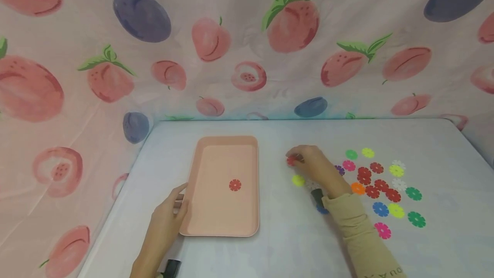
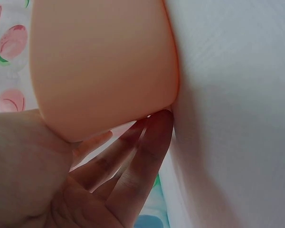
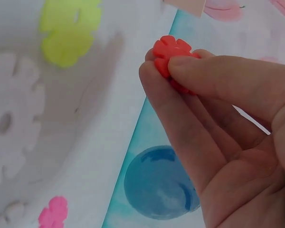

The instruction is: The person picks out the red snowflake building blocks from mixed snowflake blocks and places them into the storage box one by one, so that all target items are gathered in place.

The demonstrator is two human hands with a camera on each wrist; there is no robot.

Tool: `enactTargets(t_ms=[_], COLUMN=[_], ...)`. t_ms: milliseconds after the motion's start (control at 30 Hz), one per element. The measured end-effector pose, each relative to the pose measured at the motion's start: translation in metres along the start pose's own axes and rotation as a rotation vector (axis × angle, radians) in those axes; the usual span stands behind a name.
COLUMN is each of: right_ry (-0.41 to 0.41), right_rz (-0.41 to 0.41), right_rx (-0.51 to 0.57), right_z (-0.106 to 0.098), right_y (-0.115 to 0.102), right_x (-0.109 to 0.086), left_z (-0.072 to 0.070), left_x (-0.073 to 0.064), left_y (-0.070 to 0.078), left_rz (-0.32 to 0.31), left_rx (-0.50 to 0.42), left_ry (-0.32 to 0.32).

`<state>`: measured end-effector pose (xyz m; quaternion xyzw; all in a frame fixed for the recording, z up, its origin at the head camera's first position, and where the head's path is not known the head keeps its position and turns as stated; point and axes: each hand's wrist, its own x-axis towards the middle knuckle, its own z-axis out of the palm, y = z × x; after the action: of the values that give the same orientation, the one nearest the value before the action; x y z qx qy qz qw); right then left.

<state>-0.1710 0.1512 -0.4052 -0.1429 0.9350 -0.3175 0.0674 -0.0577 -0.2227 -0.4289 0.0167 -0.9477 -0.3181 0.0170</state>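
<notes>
Well, red disc in right hand

Open tabletop between tray and yellow disc, raised rim, discs scattered rightward

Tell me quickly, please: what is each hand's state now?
Left hand: open, touching the pink tray.
Right hand: closed, holding a red flower-shaped piece.

Pale worktop; pinkish fruit-print sheeting rises behind it and along left side. Light soft, even.
</notes>
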Motion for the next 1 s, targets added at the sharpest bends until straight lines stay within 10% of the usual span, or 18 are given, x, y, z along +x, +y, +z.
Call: enactTargets(t_ms=[1000], right_ry=[-0.047], right_rz=[-0.039], right_rx=[0.030], right_z=[0.020], right_y=[-0.043], right_x=[0.008], left_z=[0.001], left_x=[0.001], left_y=[0.000], left_rz=[-0.010], left_rx=[-0.008], left_ry=[0.002])
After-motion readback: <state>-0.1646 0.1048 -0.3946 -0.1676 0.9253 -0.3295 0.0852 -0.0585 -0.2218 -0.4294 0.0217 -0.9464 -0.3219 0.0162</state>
